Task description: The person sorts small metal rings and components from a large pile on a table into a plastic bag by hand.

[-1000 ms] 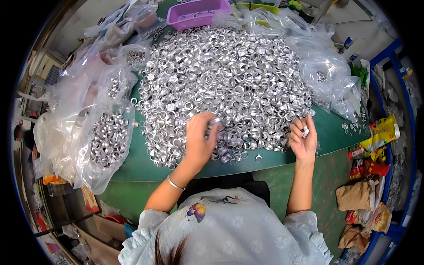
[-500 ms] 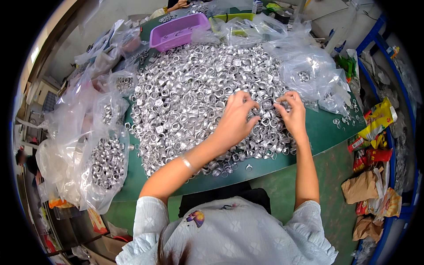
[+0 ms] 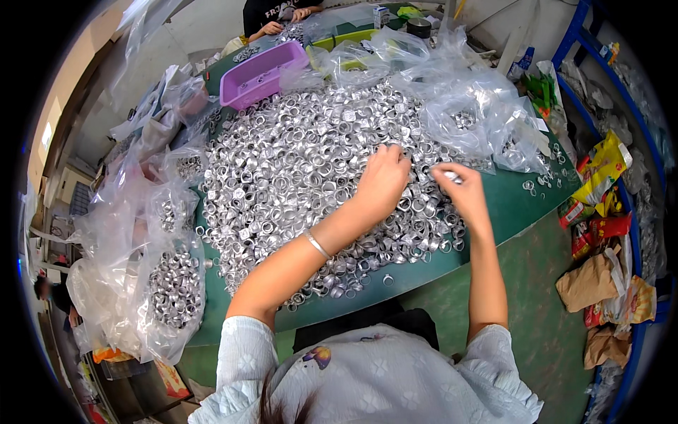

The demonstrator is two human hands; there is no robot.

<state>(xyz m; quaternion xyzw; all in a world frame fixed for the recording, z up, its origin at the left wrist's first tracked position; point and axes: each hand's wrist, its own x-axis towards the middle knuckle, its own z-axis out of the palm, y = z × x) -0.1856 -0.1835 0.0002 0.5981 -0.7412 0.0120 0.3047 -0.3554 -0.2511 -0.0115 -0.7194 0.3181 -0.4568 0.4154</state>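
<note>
A broad heap of silver-coloured metal rings (image 3: 282,162) covers most of the green table (image 3: 424,272). My left hand (image 3: 383,185) is over the right part of the heap, its fingers bent down and closed; what they hold, if anything, is hidden. Just to its right, at the heap's edge, my right hand (image 3: 465,194) pinches a shiny silver ring (image 3: 453,177) between thumb and fingers, partly covered by them. A single ring (image 3: 388,280) lies apart near the table's front edge.
Clear plastic bags of rings (image 3: 175,286) line the left side; more plastic bags (image 3: 480,116) lie at the back right. A purple basin (image 3: 236,88) and a green basin (image 3: 321,44) stand behind the heap. Across the table another person's hands (image 3: 272,28) work over rings. Blue shelving (image 3: 625,212) stands right.
My left hand's fingers have drawn together and point down at the heap. My right hand has closed with a ring in its fingers. The whole view has shifted, showing more of the person opposite.
</note>
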